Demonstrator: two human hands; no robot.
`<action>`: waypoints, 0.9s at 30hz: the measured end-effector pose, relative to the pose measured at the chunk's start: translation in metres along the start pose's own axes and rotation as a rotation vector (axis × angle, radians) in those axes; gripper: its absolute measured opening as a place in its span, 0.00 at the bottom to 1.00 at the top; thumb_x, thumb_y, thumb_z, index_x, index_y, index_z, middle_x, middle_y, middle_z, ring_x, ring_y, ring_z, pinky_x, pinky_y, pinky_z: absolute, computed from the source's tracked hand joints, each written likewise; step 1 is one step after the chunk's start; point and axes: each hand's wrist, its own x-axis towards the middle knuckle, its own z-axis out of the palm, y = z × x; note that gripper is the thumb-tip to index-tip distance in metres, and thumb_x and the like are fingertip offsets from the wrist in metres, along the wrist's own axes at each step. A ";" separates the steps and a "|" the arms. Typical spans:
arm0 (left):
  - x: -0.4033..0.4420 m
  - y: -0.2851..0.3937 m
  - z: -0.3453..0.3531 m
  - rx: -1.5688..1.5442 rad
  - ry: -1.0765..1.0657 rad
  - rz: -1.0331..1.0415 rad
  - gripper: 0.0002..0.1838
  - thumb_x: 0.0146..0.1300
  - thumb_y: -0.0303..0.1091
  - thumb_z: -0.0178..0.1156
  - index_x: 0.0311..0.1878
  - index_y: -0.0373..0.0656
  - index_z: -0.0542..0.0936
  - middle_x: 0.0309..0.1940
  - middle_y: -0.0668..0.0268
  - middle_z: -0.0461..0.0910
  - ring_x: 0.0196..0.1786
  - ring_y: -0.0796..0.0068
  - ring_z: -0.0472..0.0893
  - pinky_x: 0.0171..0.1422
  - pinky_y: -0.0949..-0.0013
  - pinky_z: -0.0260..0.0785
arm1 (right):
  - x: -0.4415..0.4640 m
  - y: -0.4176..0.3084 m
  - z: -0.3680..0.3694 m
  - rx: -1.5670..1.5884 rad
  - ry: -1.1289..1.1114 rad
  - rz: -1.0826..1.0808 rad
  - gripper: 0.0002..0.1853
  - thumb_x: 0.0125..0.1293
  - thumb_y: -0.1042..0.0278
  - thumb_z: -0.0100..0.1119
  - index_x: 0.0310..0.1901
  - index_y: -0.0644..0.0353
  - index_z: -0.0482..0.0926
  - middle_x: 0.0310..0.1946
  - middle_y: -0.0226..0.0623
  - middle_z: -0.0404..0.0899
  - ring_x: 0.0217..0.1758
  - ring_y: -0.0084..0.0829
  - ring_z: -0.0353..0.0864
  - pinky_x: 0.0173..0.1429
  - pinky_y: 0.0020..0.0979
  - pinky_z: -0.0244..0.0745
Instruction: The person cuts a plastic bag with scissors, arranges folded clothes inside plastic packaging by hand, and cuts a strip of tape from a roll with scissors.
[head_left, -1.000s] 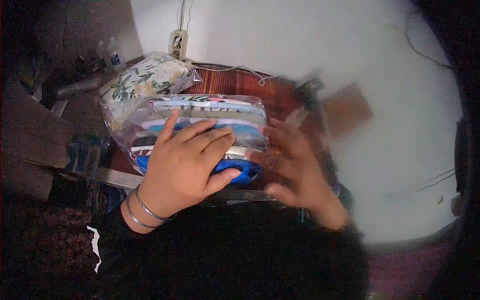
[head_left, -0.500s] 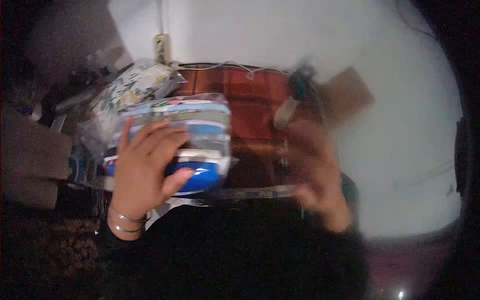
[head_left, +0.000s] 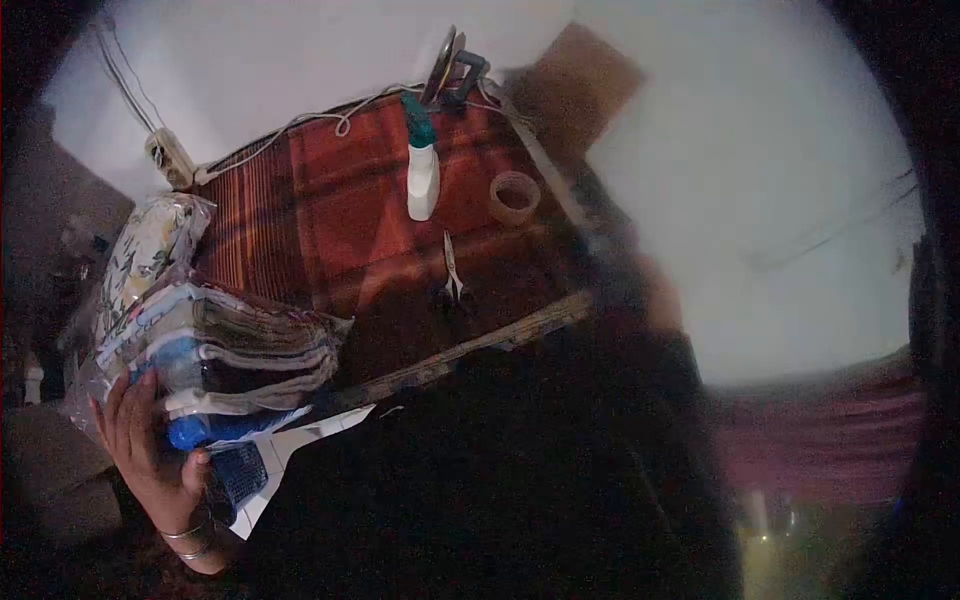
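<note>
A clear plastic bag of folded cloths (head_left: 250, 350) in blue, white, grey and dark layers lies at the left end of the table. My left hand (head_left: 140, 450) rests against its near left side, fingers stretched out and thumb apart. Behind that bag is a second plastic-wrapped bundle of white floral cloth (head_left: 150, 245). My right hand (head_left: 660, 292) is a dark smear at the table's right edge, and its fingers cannot be made out. Nearest to it on the table are a roll of tape (head_left: 515, 197) and scissors (head_left: 453, 270).
A red-brown checked cloth (head_left: 350, 200) covers the table. A white and green spray bottle (head_left: 422, 170) lies on it, with an iron (head_left: 450, 70) upright behind. A white cord runs along the back to a power strip (head_left: 170, 160). White paper (head_left: 300, 445) sticks out below the bag.
The view has swung to the right, so the bags appear farther left. The tape and scissors now show plainly. My right hand has moved to the table's right edge; my left stays at the bag.
</note>
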 end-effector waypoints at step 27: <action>-0.002 -0.017 -0.003 -0.358 0.132 0.093 0.45 0.50 0.75 0.52 0.62 0.47 0.74 0.59 0.63 0.75 0.61 0.56 0.73 0.69 0.41 0.56 | -0.232 -0.366 -0.260 1.038 -0.129 -0.886 0.11 0.57 0.68 0.68 0.37 0.67 0.84 0.34 0.34 0.83 0.38 0.23 0.79 0.42 0.27 0.73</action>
